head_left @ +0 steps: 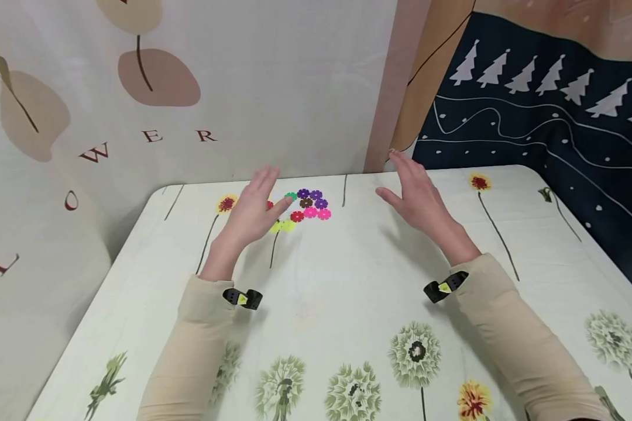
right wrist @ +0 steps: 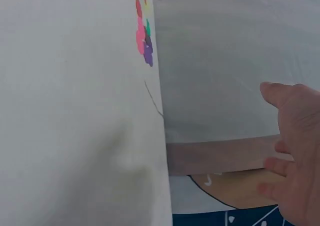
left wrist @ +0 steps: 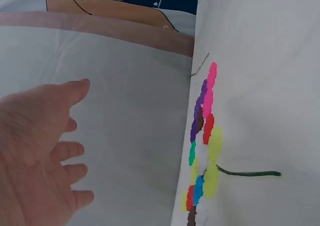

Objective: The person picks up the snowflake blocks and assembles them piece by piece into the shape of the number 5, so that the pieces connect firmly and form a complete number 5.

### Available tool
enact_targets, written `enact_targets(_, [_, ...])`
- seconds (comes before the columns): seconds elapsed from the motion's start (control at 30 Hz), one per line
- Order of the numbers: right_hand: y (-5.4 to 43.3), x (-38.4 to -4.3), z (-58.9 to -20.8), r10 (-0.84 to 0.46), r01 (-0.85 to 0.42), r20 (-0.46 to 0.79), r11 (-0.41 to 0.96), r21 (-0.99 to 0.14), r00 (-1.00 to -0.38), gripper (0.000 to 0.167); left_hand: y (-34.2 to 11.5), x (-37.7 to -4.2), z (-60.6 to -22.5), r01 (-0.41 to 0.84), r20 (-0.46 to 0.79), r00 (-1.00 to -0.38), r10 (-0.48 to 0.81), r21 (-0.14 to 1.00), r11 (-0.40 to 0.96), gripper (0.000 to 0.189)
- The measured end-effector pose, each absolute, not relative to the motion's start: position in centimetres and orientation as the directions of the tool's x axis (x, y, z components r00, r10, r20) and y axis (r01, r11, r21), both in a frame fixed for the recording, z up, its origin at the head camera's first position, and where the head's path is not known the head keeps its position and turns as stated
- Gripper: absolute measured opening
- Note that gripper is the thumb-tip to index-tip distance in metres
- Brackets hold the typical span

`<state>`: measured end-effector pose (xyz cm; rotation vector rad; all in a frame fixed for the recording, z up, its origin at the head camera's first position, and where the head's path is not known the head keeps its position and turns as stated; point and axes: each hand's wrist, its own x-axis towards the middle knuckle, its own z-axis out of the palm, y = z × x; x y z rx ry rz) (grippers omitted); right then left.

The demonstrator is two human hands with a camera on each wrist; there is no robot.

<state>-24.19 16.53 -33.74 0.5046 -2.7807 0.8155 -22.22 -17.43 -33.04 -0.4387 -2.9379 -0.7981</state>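
Observation:
Both hands are raised over the far part of the table and hold nothing. My left hand [head_left: 254,209], fingers extended, hovers in front of a group of small flower-shaped discs and hides some of them. To its right show purple discs [head_left: 316,195], a brown disc [head_left: 306,203], pink discs [head_left: 323,214], a red disc [head_left: 297,216] and a green disc [head_left: 291,196]. Yellow discs [left wrist: 214,141] and a blue disc [left wrist: 198,188] appear in the left wrist view. Off to the right of the discs is my right hand [head_left: 417,196], its thumb apart from its straight fingers.
A white cloth with printed flowers covers the table [head_left: 337,280]. Behind it hangs a pale curtain [head_left: 295,88] with letters, and at the right a dark blue cloth [head_left: 532,117] with white trees. Each wrist wears a small black camera [head_left: 242,298].

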Motion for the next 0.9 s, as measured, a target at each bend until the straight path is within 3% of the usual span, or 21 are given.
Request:
enact_targets(0.13, [16.3,-24.5,-34.5,-0.284,-0.391,0.270,0.707,-0.589,-0.920,0.072,-17.6,-22.4,-33.9,0.301,0.127,-0.951,0.282,0.589,0.750,0.077])
enact_targets(0.43, [14.8,-25.1,-36.4,-0.292,-0.377,0.250,0.559,-0.739,-0.923,0.061,-17.9,-23.1,-35.8,0.260,0.126,-0.961,0.246,0.711,0.653,0.072])
enact_targets(0.9, [12.4,-26.5,-38.8,-0.278,-0.239,0.108,0.495,-0.836,-0.954,0.051,-16.8,-25.1,-37.5,0.173,0.033,-0.967,0.254,0.814,0.554,0.060])
